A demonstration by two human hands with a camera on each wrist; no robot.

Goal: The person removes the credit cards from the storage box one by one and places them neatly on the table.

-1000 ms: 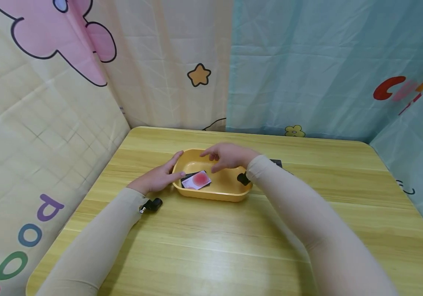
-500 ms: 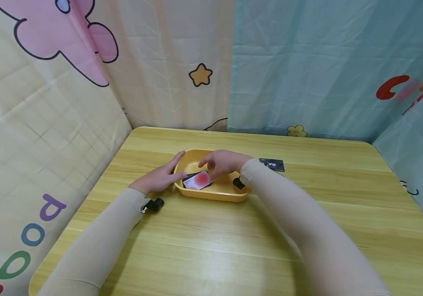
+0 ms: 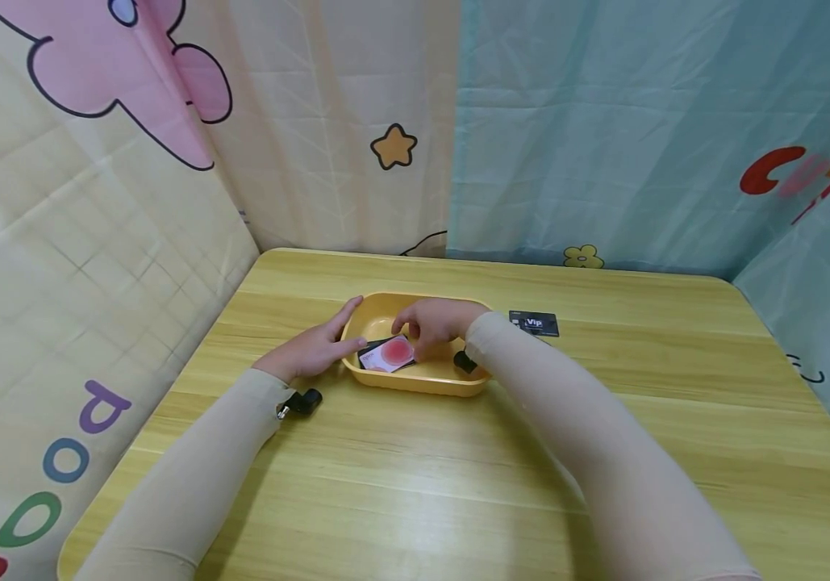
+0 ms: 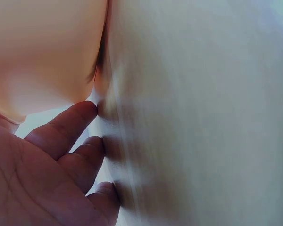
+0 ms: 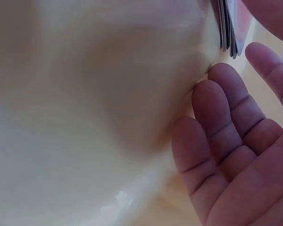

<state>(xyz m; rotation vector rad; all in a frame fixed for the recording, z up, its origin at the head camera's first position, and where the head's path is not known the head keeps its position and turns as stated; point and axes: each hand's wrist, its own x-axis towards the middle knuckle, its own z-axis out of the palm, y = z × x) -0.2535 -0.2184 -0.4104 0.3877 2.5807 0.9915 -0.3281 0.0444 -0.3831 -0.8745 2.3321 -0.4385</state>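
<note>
A shallow yellow plastic tray (image 3: pixel 415 386) sits on the wooden table. Inside, at its left end, lies a small stack of cards (image 3: pixel 385 355), the top one white with a red-pink disc; dark cards show beneath. My left hand (image 3: pixel 310 351) rests at the tray's left end, thumb over the rim. In the left wrist view several of its fingertips touch the table beside the tray. My right hand (image 3: pixel 438 323) reaches into the tray, just right of the stack. Seen from the right wrist, its fingers are loosely bent near the tray floor, close to the cards' edges (image 5: pixel 228 28), holding nothing visible.
A black card marked "Vip" (image 3: pixel 534 323) lies on the table (image 3: pixel 415 484) behind and right of the tray, partly beside my right sleeve. Printed curtains (image 3: pixel 567 145) stand along the table's back and sides.
My right hand has lowered into the tray and come closer to the card stack, uncovering more of the black Vip card. The left hand stays at the tray's left end.
</note>
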